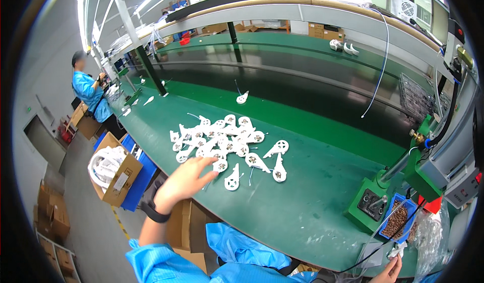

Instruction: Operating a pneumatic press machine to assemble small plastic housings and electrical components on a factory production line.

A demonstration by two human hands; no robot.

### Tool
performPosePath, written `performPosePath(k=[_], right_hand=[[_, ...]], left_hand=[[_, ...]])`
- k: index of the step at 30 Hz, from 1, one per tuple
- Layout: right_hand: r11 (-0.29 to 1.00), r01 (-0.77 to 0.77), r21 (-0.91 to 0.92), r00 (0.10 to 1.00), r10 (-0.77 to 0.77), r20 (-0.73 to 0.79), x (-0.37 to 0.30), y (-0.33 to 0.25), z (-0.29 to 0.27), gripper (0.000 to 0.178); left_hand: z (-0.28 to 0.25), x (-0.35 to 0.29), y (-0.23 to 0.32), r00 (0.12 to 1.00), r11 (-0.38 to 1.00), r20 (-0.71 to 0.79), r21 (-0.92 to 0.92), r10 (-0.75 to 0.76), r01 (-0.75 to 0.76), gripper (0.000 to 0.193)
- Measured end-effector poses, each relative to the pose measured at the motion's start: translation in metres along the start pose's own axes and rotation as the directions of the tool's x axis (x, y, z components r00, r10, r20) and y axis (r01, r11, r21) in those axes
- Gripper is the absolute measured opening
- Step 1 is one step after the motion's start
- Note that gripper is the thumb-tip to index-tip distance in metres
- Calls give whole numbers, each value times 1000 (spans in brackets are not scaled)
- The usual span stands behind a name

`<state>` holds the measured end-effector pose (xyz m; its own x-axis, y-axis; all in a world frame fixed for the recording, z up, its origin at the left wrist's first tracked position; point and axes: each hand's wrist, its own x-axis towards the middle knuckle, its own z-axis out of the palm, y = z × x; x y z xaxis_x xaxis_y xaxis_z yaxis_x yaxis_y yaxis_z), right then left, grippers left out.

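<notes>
My left hand reaches over the near edge of the green workbench, fingers stretched out and apart. Its fingertips come up to a white plastic housing with a round end and metal inside; whether they touch it I cannot tell. Beyond lies a heap of several similar white housings, some with short thin wires. At the lower right, my right hand is partly cut off by the frame's edge. Its fingers close on a small white plastic part beside the bench machine.
A green bench press stands at right, next to a blue bin of small brown metal pieces and clear plastic bags. A dark conveyor belt runs behind. At left are a cardboard box of white parts and a co-worker in blue.
</notes>
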<state>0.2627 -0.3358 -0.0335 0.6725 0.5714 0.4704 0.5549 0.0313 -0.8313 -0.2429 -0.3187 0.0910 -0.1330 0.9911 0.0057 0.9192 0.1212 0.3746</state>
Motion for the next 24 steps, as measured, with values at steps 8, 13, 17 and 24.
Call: performPosePath(k=[8,13,17,24], right_hand=[[967,110,231,989,-130,72,5,-2,15,16],[915,315,252,947,-319,-26,-8,-13,26,13],[936,-104,337,956,1,293,-43,-35,37,15],[909,-136,393,728,-177,662,-97,-58,82,16]], left_hand=[[182,-21,-47,942,939,-232,191,-241,287,61],[196,18,-42,951,970,-299,198,-74,138,61],[192,18,-46,956,962,-285,237,-67,138,71],[191,19,-43,889,985,-458,147,-10,87,70]])
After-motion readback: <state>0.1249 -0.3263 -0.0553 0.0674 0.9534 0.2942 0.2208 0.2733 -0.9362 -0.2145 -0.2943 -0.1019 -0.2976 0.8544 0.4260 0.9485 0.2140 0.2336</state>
